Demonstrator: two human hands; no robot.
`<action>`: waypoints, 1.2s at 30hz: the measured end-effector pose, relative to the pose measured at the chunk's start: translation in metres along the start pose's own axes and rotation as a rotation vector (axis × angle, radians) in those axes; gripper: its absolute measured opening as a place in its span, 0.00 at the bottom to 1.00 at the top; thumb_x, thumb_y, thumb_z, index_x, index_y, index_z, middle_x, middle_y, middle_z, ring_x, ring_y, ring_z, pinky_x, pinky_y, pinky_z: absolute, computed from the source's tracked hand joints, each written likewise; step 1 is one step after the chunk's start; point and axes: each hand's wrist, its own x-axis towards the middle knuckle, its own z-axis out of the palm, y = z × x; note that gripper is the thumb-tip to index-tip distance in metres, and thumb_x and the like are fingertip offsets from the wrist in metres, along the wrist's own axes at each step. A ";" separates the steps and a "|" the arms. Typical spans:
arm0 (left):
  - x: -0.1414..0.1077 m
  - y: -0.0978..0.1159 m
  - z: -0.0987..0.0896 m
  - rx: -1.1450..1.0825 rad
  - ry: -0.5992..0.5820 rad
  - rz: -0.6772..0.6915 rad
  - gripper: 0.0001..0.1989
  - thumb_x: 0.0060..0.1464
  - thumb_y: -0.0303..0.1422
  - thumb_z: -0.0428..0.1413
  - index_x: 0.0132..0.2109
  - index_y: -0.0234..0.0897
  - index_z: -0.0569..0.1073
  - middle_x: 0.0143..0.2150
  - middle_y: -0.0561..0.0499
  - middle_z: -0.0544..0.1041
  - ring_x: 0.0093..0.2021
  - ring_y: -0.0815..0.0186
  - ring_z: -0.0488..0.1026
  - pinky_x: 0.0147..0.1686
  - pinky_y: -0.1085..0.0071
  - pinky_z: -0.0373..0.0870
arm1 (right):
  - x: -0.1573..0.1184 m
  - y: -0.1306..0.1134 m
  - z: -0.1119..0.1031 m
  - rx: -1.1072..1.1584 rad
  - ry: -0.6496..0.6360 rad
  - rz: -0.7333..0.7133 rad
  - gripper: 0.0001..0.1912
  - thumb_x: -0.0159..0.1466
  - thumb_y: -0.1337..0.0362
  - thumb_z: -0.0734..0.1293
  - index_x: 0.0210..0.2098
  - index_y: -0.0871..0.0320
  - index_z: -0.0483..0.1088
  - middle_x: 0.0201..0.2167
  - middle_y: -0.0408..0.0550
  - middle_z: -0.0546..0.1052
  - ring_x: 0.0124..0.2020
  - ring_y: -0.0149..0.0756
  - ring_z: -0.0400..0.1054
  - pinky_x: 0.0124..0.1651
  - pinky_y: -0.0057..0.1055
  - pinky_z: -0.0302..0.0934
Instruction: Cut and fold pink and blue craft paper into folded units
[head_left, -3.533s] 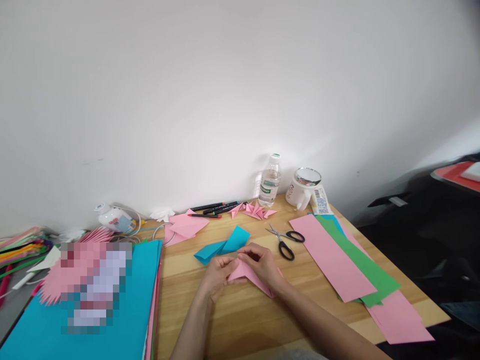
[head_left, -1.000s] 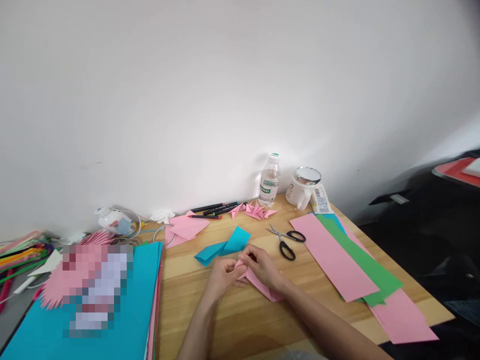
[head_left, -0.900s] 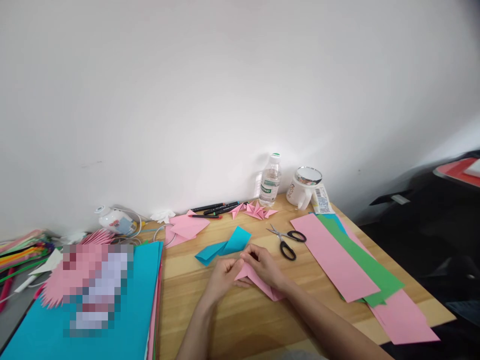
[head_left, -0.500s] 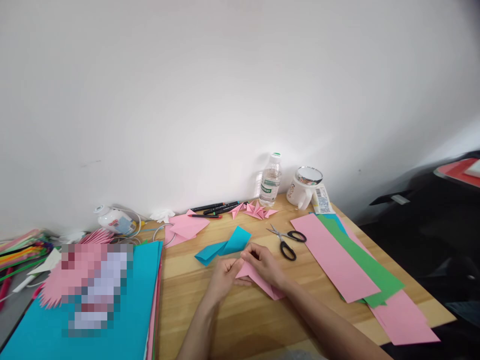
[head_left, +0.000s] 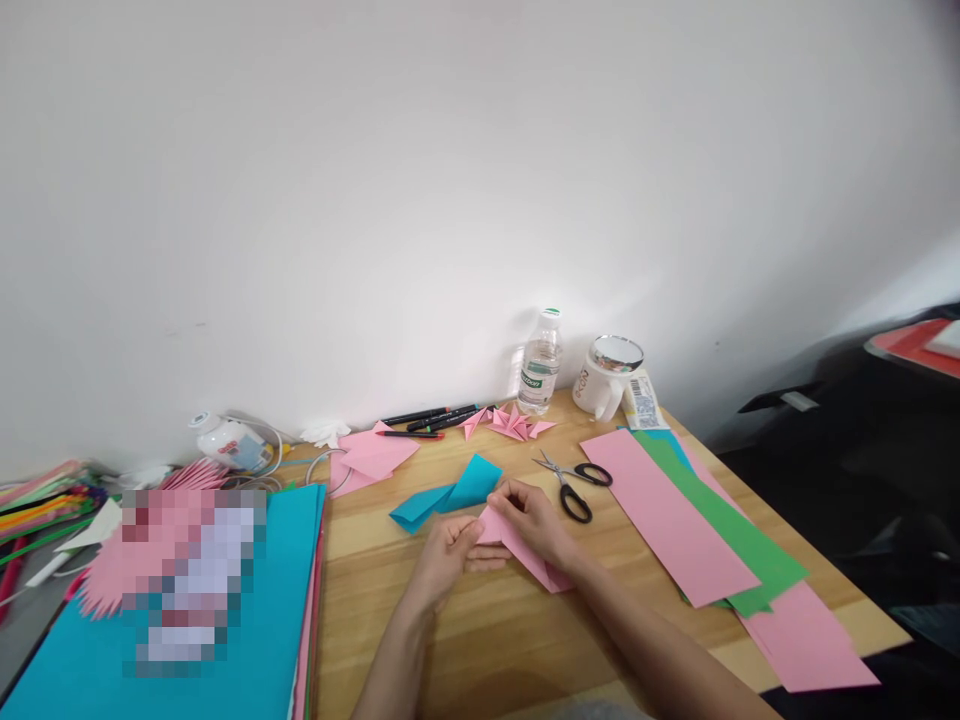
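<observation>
In the head view, a folded pink paper [head_left: 529, 563] is held left of the scissors [head_left: 562, 474] and nearer the person. The left hand [head_left: 441, 560] has its thumb and fingers closed on the paper's left end; the right hand [head_left: 534, 522] pinches its upper edge between thumb and fingertips, and the far end juts out below the wrist. A folded blue paper [head_left: 471, 483] lies left of the scissors, pink origami pieces [head_left: 514, 424] and a bottle [head_left: 540, 370] beyond them, and a pink strip [head_left: 664, 520] to their right, over a green sheet [head_left: 772, 568]
</observation>
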 end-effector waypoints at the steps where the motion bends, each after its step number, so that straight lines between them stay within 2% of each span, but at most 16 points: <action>1: 0.000 0.001 -0.001 -0.002 0.000 -0.017 0.19 0.43 0.48 0.59 0.31 0.34 0.73 0.29 0.48 0.79 0.33 0.55 0.77 0.37 0.60 0.72 | 0.000 0.000 -0.001 -0.002 0.004 0.001 0.16 0.59 0.54 0.62 0.21 0.58 0.62 0.19 0.41 0.64 0.23 0.29 0.56 0.26 0.27 0.53; 6: 0.000 0.002 -0.002 -0.025 -0.004 -0.026 0.21 0.41 0.48 0.60 0.35 0.33 0.76 0.33 0.44 0.80 0.36 0.53 0.77 0.38 0.59 0.72 | 0.003 -0.003 -0.004 -0.010 0.036 0.012 0.18 0.58 0.53 0.61 0.19 0.58 0.59 0.18 0.40 0.62 0.22 0.29 0.54 0.25 0.27 0.51; 12: 0.003 -0.002 -0.001 -0.023 0.043 0.023 0.21 0.39 0.47 0.62 0.34 0.32 0.77 0.30 0.44 0.80 0.37 0.51 0.77 0.37 0.59 0.72 | 0.003 -0.005 -0.005 -0.008 0.037 0.030 0.18 0.58 0.53 0.62 0.19 0.58 0.59 0.18 0.39 0.61 0.21 0.29 0.54 0.25 0.27 0.50; 18: 0.001 0.001 -0.005 -0.057 -0.002 -0.003 0.23 0.42 0.48 0.60 0.40 0.34 0.76 0.38 0.44 0.79 0.37 0.55 0.77 0.40 0.59 0.71 | 0.004 -0.002 -0.006 -0.004 0.023 0.039 0.18 0.58 0.53 0.61 0.19 0.58 0.59 0.18 0.40 0.61 0.22 0.29 0.54 0.26 0.27 0.51; 21: 0.001 -0.001 -0.005 -0.025 0.004 -0.025 0.24 0.43 0.51 0.58 0.37 0.33 0.76 0.34 0.44 0.79 0.35 0.55 0.77 0.39 0.59 0.72 | 0.003 -0.001 -0.005 0.000 -0.004 0.040 0.18 0.58 0.53 0.62 0.19 0.58 0.60 0.18 0.40 0.62 0.22 0.29 0.55 0.26 0.27 0.51; 25: 0.002 -0.004 -0.005 0.042 0.012 -0.057 0.22 0.40 0.50 0.60 0.30 0.32 0.76 0.27 0.45 0.79 0.33 0.55 0.77 0.38 0.60 0.72 | 0.002 0.001 -0.002 0.001 -0.023 0.044 0.17 0.57 0.53 0.62 0.20 0.58 0.62 0.18 0.40 0.63 0.22 0.29 0.55 0.25 0.27 0.51; 30: 0.002 -0.006 -0.007 0.092 -0.038 -0.048 0.20 0.38 0.47 0.62 0.32 0.32 0.76 0.30 0.45 0.79 0.34 0.57 0.77 0.39 0.62 0.71 | -0.002 0.004 0.002 0.010 -0.060 0.048 0.16 0.57 0.53 0.63 0.20 0.58 0.62 0.19 0.40 0.65 0.22 0.29 0.57 0.26 0.27 0.52; 36: 0.004 -0.010 -0.002 0.148 0.033 -0.040 0.18 0.34 0.43 0.65 0.26 0.30 0.75 0.22 0.49 0.77 0.24 0.62 0.75 0.27 0.68 0.72 | -0.008 0.000 0.012 0.048 -0.137 0.051 0.16 0.56 0.54 0.65 0.20 0.59 0.64 0.18 0.40 0.65 0.22 0.29 0.59 0.26 0.26 0.53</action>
